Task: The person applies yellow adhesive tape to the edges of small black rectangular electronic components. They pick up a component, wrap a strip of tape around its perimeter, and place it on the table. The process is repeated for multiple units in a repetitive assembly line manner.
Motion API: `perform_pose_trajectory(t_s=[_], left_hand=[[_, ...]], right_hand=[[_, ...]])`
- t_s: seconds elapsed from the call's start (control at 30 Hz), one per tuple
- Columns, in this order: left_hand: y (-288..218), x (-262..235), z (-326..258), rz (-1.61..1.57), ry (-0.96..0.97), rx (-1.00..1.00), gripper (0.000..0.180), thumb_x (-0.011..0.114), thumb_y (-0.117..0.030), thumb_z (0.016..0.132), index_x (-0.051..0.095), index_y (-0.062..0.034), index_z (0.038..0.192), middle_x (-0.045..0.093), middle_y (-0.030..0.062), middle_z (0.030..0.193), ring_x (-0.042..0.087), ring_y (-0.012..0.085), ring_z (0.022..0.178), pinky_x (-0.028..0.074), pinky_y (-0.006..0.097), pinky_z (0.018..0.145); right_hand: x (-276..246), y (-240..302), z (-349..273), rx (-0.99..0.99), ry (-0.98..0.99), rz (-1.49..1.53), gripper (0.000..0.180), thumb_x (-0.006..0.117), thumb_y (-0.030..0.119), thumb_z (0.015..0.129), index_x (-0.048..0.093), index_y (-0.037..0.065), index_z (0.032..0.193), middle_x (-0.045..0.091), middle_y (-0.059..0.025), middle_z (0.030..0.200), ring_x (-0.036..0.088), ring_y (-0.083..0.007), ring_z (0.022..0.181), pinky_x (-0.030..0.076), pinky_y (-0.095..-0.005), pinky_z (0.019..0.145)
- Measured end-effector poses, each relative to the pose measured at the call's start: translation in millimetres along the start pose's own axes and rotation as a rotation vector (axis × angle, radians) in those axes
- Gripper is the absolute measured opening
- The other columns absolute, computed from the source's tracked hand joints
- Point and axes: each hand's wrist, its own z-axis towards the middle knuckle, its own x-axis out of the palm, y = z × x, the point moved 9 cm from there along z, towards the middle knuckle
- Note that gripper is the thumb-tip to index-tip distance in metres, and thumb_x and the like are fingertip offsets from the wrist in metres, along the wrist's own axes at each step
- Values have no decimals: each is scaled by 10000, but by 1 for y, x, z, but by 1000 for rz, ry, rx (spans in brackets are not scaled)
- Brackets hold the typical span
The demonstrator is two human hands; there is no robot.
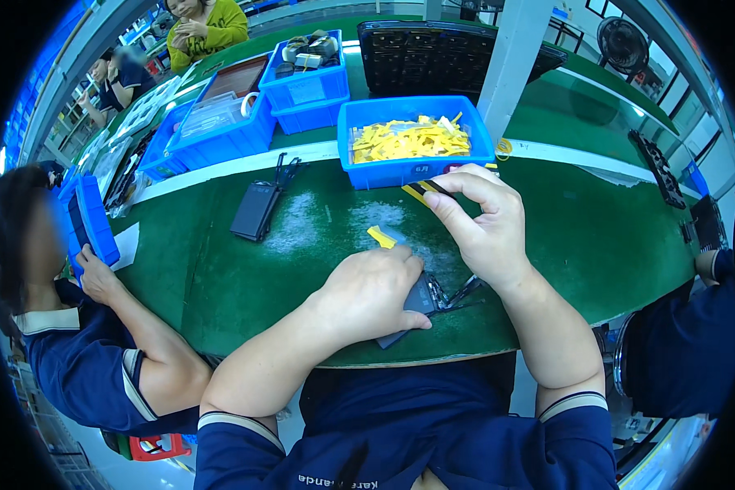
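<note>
My left hand [369, 291] lies over a dark flat rectangular pack [419, 300] on the green bench, its thumb along the near side and its fingers curled over the top. Black leads and a shiny patch show at the pack's right end; my hand hides much of the rest. Past my left fingertips juts a small yellow strip [380, 237]; whether it is stuck to the pack or held by the fingers is hidden. Raised to the right, my right hand [488, 219] pinches a black-and-yellow strip [423, 192] between thumb and fingers, just in front of a blue bin.
The blue bin [419, 176] holds many yellow strips [412, 140]. Another dark pack with leads [257, 211] lies on the bench [220, 286] to the left. Blue crates [306, 114] stand behind it. A grey post [510, 65] rises at the back. A co-worker's arm [151, 343] reaches in at left.
</note>
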Motion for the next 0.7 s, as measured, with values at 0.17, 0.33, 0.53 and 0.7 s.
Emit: perform_pose_trajectory(t_s=[0.17,0.33,0.53,0.7], left_hand=[[-2,-11,2,-99,-84,55,427,765,-265,707,582,-13,999,612,148,916,611,326,878,493,406,767],[12,-21,3,-467,-151,-7,245,668,-119,814,559,-17,1008,618,115,846,615,251,794,481,357,703],[51,-24,4,-1006,-392,-145,183,589,-75,887,544,-3,1049,611,48,792,535,77,721,445,254,650],[54,-21,4,-1057,-349,-147,224,551,-73,919,525,6,1127,619,13,962,546,40,848,446,207,756]], right_hand=[[-9,8,-1,-66,-78,-21,129,699,8,743,680,-29,865,645,-117,789,622,-214,725,479,-300,673],[-14,15,0,-117,-98,-22,121,702,16,739,687,-15,854,656,-114,784,630,-217,737,477,-344,783],[0,9,1,-24,71,-66,96,689,44,753,693,0,837,655,-100,756,628,-211,729,423,-404,938],[6,2,1,16,138,-28,80,685,39,750,690,-6,816,648,-97,740,613,-202,700,412,-391,953]])
